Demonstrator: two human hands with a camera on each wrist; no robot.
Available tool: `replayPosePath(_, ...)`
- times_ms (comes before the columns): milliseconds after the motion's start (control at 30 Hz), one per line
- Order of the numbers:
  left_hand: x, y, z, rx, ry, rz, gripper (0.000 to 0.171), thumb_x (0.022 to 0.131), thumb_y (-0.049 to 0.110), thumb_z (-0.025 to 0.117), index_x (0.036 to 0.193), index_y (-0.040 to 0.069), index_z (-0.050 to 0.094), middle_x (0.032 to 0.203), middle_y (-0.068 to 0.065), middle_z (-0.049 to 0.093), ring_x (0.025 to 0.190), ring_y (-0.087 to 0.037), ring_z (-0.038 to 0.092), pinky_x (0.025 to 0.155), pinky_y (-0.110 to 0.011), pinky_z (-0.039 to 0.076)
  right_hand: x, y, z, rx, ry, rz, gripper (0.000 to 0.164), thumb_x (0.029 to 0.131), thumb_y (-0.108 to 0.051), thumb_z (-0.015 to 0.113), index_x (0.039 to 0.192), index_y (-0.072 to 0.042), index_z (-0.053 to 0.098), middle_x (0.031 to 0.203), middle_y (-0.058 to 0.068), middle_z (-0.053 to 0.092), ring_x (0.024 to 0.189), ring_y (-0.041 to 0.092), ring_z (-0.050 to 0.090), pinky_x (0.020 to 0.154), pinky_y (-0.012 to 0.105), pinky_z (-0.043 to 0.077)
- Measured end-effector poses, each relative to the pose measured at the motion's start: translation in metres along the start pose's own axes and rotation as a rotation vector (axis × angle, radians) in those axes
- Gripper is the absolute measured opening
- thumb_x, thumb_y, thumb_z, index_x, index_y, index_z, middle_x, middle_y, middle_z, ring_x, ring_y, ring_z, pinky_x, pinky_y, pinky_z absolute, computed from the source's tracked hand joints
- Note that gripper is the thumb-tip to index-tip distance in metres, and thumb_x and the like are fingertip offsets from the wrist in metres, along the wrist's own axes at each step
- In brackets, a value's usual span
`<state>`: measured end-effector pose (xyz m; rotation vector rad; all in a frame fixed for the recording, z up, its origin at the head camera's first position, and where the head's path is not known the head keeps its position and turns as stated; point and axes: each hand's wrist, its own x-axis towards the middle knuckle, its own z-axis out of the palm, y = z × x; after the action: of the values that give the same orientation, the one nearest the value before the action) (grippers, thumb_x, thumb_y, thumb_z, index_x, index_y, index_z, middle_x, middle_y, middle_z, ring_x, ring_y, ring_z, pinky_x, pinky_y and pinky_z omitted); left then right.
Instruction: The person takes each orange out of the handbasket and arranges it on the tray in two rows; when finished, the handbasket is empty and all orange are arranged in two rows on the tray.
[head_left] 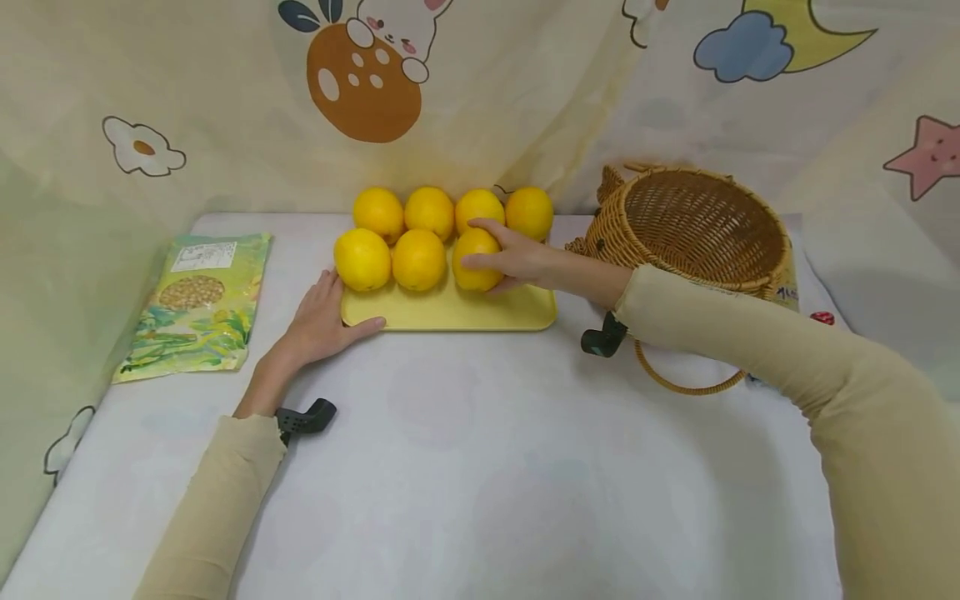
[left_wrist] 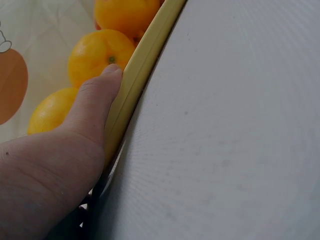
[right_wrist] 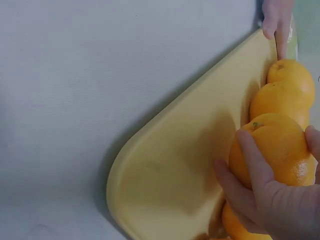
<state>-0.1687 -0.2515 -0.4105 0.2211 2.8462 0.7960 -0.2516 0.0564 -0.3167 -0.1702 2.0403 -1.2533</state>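
Several oranges stand in two rows on a yellow rectangular tray [head_left: 450, 312] at the back of the table. My right hand [head_left: 517, 254] grips the orange [head_left: 477, 260] at the right end of the front row, its thumb and fingers spread around the sides. In the right wrist view, that orange [right_wrist: 275, 150] shows its stem end, with fingertips on its skin. At the tray's front left corner rests my left hand [head_left: 321, 317], fingers extended along the left side. Its thumb [left_wrist: 97, 95] lies straight over the rim in the left wrist view, close to the front left orange [head_left: 363, 260].
Right of the tray, a woven wicker basket [head_left: 622, 225] stands with its opening tilted forward, and a looped handle [head_left: 693, 390] lies in front of it. On the left lies a flat green and yellow packet [head_left: 198, 304]. A patterned cloth [head_left: 510, 108] hangs behind the table.
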Motion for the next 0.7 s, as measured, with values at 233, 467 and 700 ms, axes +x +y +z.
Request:
replayPosePath(233, 0.003, -0.001, 0.003, 0.0, -0.003, -0.003, 0.111, 0.085, 0.063, 0.06, 0.156, 0.011, -0.007, 0.164, -0.017, -0.008, 0.151, -0.041, -0.005, 0.121, -0.059, 0.002, 0.001, 0.001, 0.003, -0.011, 0.01, 0.019, 0.081, 0.094, -0.027, 0.063, 0.155, -0.034, 0.011, 0.158, 0.011, 0.019, 0.126, 0.029, 0.049, 0.098, 0.044, 0.053)
replayPosePath(467, 0.002, -0.001, 0.002, -0.001, -0.005, -0.004, 0.112, 0.085, 0.064, 0.059, 0.156, 0.011, -0.008, 0.163, -0.018, -0.009, 0.151, -0.041, -0.006, 0.121, -0.059, 0.001, -0.003, 0.004, 0.002, -0.027, 0.032, 0.024, 0.085, 0.094, -0.023, 0.064, 0.156, -0.032, 0.007, 0.16, 0.015, 0.015, 0.116, 0.032, 0.059, 0.102, 0.043, 0.05)
replayPosePath(700, 0.002, -0.001, 0.001, -0.008, -0.001, 0.003, 0.111, 0.085, 0.064, 0.059, 0.156, 0.011, -0.007, 0.163, -0.019, -0.006, 0.151, -0.041, -0.001, 0.121, -0.059, 0.004, -0.016, 0.006, -0.004, -0.341, 0.108, -0.053, 0.089, 0.094, -0.043, 0.059, 0.157, -0.022, 0.0, 0.163, 0.018, 0.008, 0.149, 0.034, 0.021, 0.117, 0.05, 0.032)
